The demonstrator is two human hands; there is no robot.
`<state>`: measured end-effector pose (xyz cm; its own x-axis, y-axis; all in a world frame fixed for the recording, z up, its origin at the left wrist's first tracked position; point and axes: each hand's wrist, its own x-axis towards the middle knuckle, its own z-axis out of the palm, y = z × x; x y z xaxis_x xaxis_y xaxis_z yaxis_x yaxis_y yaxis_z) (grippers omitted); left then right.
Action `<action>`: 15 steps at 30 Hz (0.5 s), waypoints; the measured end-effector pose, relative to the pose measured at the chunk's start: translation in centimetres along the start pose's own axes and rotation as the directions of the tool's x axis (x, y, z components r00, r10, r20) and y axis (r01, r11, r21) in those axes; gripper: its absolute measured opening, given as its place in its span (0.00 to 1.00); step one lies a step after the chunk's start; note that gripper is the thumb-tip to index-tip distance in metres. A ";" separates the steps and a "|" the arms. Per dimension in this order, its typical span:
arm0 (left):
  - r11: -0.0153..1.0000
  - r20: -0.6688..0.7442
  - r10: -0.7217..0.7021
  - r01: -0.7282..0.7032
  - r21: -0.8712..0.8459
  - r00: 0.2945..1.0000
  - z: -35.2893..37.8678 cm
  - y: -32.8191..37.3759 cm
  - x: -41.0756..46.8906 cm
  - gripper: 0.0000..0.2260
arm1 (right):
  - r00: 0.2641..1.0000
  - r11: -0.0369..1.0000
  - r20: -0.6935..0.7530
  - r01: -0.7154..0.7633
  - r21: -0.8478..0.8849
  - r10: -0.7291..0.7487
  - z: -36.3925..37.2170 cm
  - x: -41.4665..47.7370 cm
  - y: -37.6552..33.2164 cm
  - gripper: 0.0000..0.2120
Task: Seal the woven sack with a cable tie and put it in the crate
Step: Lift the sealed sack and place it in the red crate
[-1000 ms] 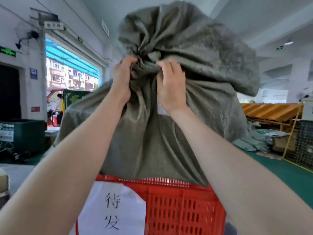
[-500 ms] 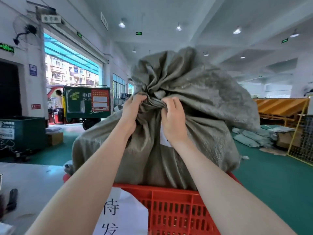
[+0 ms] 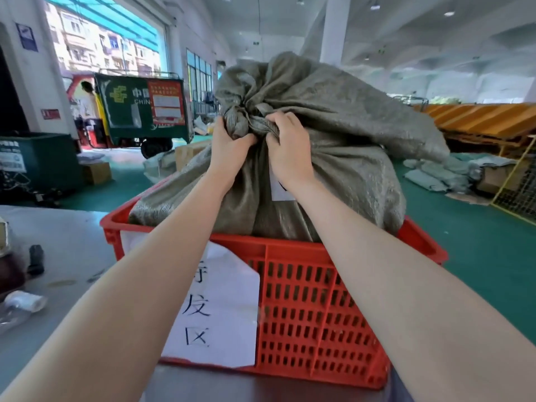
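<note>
A bulky grey-green woven sack (image 3: pixel 342 134) sits in the red slotted plastic crate (image 3: pixel 319 309), its body bulging above the rim. Its neck is bunched tight at the top left. My left hand (image 3: pixel 229 152) grips the bunched neck from the left, and my right hand (image 3: pixel 290 152) grips it from the right, both fists closed on the fabric. A white label on the sack (image 3: pixel 278 190) shows just below my right wrist. No cable tie is visible; the neck is hidden by my fingers. A white paper sign (image 3: pixel 217 309) with handwritten characters hangs on the crate's front.
The crate stands beside a grey table (image 3: pixel 66 245) holding a small black object (image 3: pixel 36 258) and a white roll (image 3: pixel 26 300). Behind are a green postal cart (image 3: pixel 142 111), a dark green bin (image 3: pixel 37 161), cardboard boxes, piled sacks (image 3: pixel 435 172), a yellow mesh cage (image 3: pixel 516 184) and a person by the door.
The sack has come down from head height into the crate, with both hands still holding its neck. The view has tilted downward.
</note>
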<state>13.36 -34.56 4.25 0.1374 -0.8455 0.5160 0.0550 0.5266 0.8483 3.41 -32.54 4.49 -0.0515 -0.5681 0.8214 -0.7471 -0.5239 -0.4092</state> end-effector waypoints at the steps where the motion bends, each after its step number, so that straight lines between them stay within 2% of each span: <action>1: 0.999 -0.017 0.030 -0.029 0.032 0.999 -0.2 -0.6 -0.2 0.17 | 1.000 1.000 0.023 -0.007 0.005 0.007 0.4 -0.2 0.1 0.16; 4: 0.991 -0.080 0.112 -0.105 0.080 0.991 -0.9 -2.5 -0.6 0.14 | 0.997 1.000 0.073 0.001 0.006 -0.001 1.6 -1.1 0.5 0.16; 9: 0.990 -0.256 0.132 -0.112 0.091 0.958 -1.4 -4.0 -1.0 0.14 | 0.980 0.997 0.198 -0.003 -0.083 0.020 2.9 -2.3 0.8 0.18; 11: 0.995 -0.331 0.083 -0.060 0.080 0.940 -1.3 -4.1 -0.8 0.13 | 0.968 0.992 0.251 0.011 -0.122 0.020 3.3 -2.4 0.7 0.18; 15: 0.977 -0.365 -0.164 0.203 0.071 0.916 -1.5 -5.1 -0.4 0.09 | 0.910 0.990 0.405 -0.029 -0.141 0.084 4.7 -3.2 2.0 0.17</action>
<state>14.50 -36.82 -0.45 0.4782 -0.8289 0.2902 0.0116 0.3364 0.9416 5.24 -34.79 -0.80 0.1587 -0.8186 0.5521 -0.8312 -0.4125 -0.3728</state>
